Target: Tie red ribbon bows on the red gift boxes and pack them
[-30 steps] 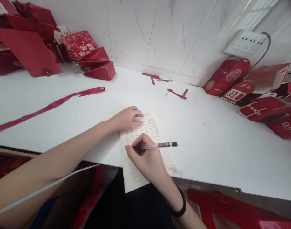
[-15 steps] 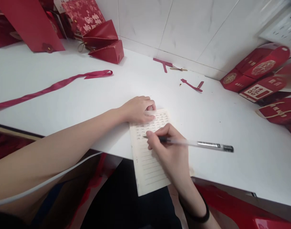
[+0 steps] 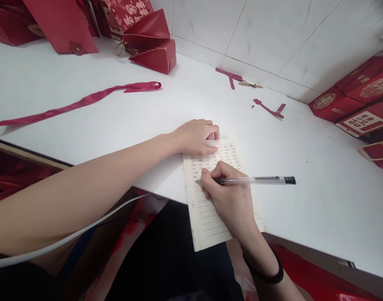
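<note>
- One clear-barrelled pen with a black cap end (image 3: pixel 257 180); grasped in the right hand (image 3: pixel 233 200), thumb and fingers closed round its dark grip; tip at the left of the page, by the lowest handwritten row.
- One cream, ruled paper pad (image 3: pixel 210 219); handwritten rows on its far half; lying across the near edge of the white tabletop (image 3: pixel 323 205), near end overhanging.
- One left hand (image 3: pixel 194 136); fingers bent, resting on the pad's far left part; cannot tell whether they grip anything.
- One long magenta fabric ribbon (image 3: pixel 85 100); far left.
</note>
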`<state>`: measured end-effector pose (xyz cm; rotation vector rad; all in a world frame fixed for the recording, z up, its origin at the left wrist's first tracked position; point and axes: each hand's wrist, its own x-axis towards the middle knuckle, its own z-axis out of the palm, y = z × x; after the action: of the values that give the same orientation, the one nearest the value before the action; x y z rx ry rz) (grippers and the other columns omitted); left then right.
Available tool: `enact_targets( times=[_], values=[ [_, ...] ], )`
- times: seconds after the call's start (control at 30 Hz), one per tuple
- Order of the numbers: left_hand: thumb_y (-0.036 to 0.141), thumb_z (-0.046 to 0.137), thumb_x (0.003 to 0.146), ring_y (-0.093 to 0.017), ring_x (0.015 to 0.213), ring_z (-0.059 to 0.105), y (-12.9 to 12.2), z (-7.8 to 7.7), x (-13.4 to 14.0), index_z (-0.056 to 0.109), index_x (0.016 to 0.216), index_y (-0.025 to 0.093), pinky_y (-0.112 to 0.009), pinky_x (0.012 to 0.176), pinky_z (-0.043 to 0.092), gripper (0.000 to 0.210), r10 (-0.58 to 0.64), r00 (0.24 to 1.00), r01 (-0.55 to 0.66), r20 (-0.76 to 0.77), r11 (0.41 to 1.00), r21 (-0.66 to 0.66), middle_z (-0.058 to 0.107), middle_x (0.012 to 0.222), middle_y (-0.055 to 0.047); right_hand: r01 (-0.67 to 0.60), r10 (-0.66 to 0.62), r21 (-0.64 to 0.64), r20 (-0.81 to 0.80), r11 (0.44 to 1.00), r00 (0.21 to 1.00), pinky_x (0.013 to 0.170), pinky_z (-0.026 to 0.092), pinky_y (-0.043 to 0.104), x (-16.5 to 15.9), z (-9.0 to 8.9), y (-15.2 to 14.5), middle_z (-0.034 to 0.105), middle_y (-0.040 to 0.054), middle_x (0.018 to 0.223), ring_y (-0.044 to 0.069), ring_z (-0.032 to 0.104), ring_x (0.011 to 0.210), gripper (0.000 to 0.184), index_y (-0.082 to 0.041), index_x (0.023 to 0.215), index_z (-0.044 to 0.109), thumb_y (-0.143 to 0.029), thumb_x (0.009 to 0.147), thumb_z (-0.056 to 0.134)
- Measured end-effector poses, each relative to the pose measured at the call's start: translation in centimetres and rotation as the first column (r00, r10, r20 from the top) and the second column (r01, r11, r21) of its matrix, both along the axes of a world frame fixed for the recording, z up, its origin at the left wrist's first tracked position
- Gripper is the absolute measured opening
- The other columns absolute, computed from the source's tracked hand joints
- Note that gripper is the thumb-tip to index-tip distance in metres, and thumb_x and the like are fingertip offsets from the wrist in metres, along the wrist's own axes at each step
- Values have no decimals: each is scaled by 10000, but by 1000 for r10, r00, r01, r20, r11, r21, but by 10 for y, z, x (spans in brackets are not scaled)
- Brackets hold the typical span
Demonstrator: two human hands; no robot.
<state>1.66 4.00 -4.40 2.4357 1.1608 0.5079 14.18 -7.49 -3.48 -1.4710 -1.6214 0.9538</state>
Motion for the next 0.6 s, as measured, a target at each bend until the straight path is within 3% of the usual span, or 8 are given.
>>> enact_targets(
  times=[0.4,0.6],
  values=[
    [343,549,693,-153,751,506,0,1,-1,581,864,187,-273,696,360,233,-6,1000,6,-13,999,39,552,803,-3,27,-28,29,34,999,999,431,273,194,-1,0,0,330,-83,444,60,302,425,343,-186,508,294,-124,744,534],
    [351,553,691,-146,743,503,1,-1,-1,582,854,193,-268,694,364,229,-8,1000,7,11,998,56,552,798,7,66,-66,-17,-6,998,998,427,276,196,0,-2,0,324,-80,452,66,314,428,336,-191,520,302,-179,765,532]
  ],
)
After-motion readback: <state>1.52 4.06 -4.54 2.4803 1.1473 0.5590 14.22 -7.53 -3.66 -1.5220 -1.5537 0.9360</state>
